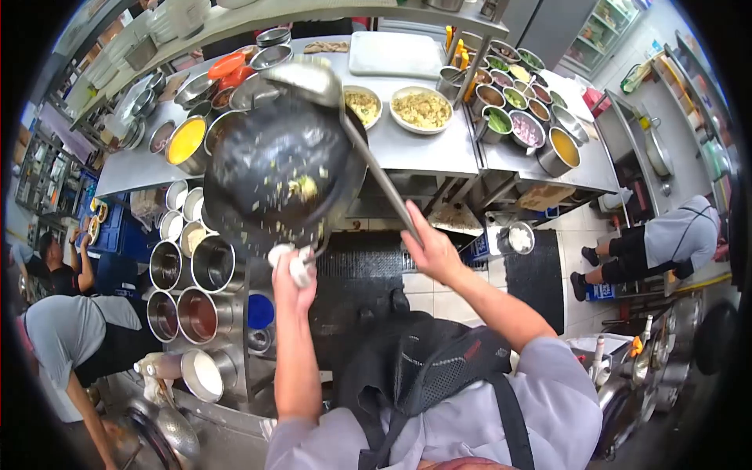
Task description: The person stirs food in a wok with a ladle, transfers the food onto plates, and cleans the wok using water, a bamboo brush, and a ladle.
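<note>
My left hand [294, 291] is closed around a folded white cloth [291, 263] at the near rim of a black wok [258, 149]. The wok is tilted, and bits of yellow and green food [304, 186] cling to its inside. In my right hand [431, 244] is the long metal handle of a ladle [374, 166]. Its broad bowl end is raised over the wok's far rim and smeared by motion. Just beyond the wok, on the steel counter [427, 157], stand two white plates of fried rice; the right plate [421, 110] shows whole.
A pot of yellow liquid [186, 142] and several steel pots [197, 313] stand at left. Containers of chopped ingredients [526, 129] crowd the right counter. A white tray [395, 53] lies behind. One person [680, 239] bends at right, another [78, 329] at left. Black mats [534, 278] cover part of the floor.
</note>
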`<action>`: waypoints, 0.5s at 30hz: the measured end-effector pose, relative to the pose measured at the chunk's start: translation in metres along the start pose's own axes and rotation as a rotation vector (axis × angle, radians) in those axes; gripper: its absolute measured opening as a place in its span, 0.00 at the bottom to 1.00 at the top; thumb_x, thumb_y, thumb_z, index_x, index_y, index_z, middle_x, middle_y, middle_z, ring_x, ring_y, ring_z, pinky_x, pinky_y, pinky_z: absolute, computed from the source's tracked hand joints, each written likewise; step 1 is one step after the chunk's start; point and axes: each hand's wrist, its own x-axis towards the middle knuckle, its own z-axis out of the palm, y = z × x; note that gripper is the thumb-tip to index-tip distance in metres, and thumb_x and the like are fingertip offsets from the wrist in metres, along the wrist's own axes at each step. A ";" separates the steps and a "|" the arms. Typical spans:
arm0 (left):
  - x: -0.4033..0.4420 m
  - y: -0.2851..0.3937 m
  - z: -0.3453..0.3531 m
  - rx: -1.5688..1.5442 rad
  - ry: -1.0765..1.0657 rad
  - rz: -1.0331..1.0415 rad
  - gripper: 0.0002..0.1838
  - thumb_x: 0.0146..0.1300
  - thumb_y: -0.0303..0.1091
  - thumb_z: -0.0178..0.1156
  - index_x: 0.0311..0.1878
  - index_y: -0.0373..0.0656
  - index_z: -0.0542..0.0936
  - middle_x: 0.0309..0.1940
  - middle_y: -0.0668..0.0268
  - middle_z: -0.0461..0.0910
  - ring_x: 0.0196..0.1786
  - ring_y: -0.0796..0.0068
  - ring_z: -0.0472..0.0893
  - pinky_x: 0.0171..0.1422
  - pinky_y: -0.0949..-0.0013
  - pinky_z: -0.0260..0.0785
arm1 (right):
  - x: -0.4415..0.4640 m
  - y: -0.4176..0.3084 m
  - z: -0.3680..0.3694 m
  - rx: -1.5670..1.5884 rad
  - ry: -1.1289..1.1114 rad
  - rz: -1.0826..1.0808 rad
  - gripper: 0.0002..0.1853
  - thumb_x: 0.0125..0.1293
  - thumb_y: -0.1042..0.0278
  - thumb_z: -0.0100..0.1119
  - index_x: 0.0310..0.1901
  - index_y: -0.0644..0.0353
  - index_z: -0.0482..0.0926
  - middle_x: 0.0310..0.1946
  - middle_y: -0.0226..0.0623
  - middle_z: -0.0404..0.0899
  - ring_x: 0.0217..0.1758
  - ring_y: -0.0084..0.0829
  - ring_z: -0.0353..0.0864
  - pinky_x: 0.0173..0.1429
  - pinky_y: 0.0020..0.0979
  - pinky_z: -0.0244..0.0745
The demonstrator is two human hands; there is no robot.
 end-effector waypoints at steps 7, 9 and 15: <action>-0.113 -0.044 -0.024 0.090 0.083 -0.059 0.03 0.68 0.28 0.59 0.42 0.42 0.76 0.35 0.55 0.84 0.33 0.63 0.87 0.24 0.69 0.75 | -0.022 -0.012 -0.044 0.041 0.011 0.053 0.36 0.78 0.65 0.57 0.83 0.54 0.55 0.47 0.57 0.85 0.43 0.51 0.88 0.49 0.43 0.81; -0.104 -0.042 -0.011 0.053 0.068 -0.076 0.05 0.67 0.28 0.61 0.43 0.41 0.76 0.36 0.55 0.84 0.36 0.62 0.87 0.26 0.69 0.74 | -0.018 -0.024 -0.048 0.059 -0.039 0.175 0.35 0.79 0.66 0.54 0.83 0.54 0.54 0.31 0.50 0.81 0.33 0.42 0.84 0.43 0.39 0.78; -0.102 -0.059 0.011 0.122 0.092 0.003 0.06 0.66 0.24 0.58 0.45 0.40 0.76 0.33 0.57 0.84 0.30 0.66 0.85 0.29 0.66 0.78 | 0.006 -0.032 -0.041 0.018 0.028 0.000 0.34 0.78 0.70 0.55 0.81 0.60 0.57 0.40 0.61 0.84 0.41 0.59 0.86 0.50 0.46 0.79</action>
